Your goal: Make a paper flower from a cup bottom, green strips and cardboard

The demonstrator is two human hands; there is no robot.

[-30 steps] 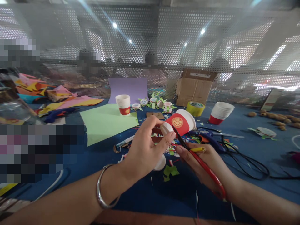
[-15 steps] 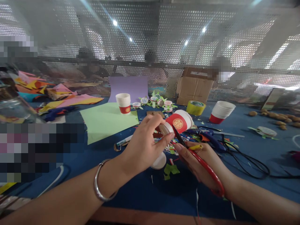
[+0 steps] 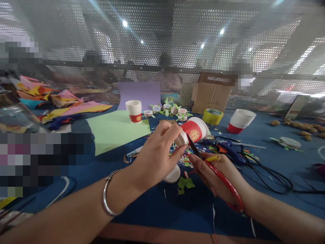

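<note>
My left hand grips the base of a red and white paper cup, held on its side with the rim pointing away to the right. My right hand holds red-handled scissors; their dark blades touch the cup's red band near its base. A silver bangle circles my left wrist. Below my hands lie a white round cup piece and green paper scraps on the blue table.
A green sheet, a cup stack, small decorated discs, a yellow tape roll, a second cup stack, a cardboard box and black cables lie about. Coloured paper is piled far left. A perforated screen stands behind.
The cup has turned a little in my left hand and shifted slightly up and right. The scissors stay at the cup's band.
</note>
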